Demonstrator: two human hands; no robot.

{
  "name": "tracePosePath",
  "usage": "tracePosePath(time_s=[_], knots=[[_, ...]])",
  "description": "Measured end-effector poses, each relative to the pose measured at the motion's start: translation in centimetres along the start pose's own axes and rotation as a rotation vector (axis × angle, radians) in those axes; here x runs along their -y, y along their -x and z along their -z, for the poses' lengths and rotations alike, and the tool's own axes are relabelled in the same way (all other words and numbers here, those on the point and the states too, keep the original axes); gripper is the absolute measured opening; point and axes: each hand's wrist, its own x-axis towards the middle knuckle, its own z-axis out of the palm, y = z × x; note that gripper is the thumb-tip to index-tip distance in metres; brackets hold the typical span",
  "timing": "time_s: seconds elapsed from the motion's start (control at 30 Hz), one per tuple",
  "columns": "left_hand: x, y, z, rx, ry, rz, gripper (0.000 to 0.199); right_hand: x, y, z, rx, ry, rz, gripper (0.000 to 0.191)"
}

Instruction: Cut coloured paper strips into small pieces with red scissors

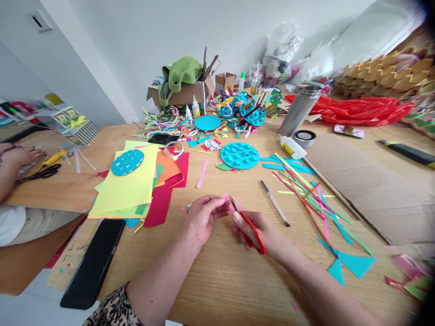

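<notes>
Red-handled scissors (255, 232) are gripped in my right hand (249, 226), their narrow blades pointing up and to the left. My left hand (205, 216) is closed in a pinch beside the blade tips, with a small piece of pink paper (226, 198) at its fingertips. Tiny pink scraps (241, 200) lie on the wooden table around the blades. Just beyond my hands rests a pink paper strip (202, 174). A pen (275, 203) lies to the right of the scissors.
Coloured paper sheets (131, 185) and a black phone (93, 262) lie left. A blue textured oval (239, 156) sits ahead. Paper strips (316, 199), a metal flask (299, 111) and cardboard (377, 190) are on the right. Another person's hand (23, 155) is at far left.
</notes>
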Motion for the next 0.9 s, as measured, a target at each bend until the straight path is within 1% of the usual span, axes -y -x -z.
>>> tracePosePath(time_s=[0.13,0.27,0.4,0.63,0.9], knots=[[1.1,0.3,-0.6,-0.059,0.095,-0.043,0.013,-0.6,-0.2,-0.4,0.002,0.033,0.046,0.059],[1.8,0.5,-0.9,-0.088,0.124,-0.093,0.012,-0.9,-0.4,-0.6,-0.023,0.071,0.06,0.06],[2.4,0.7,-1.1,-0.114,0.141,-0.115,0.012,-1.0,-0.4,-0.7,-0.025,0.074,0.076,0.059],[2.6,0.9,-1.3,-0.124,0.131,-0.142,0.011,-1.2,-0.5,-0.8,-0.031,0.088,0.075,0.06],[2.5,1.0,-1.4,-0.15,0.132,-0.135,0.011,-0.8,-0.4,-0.8,-0.041,0.085,0.058,0.06]])
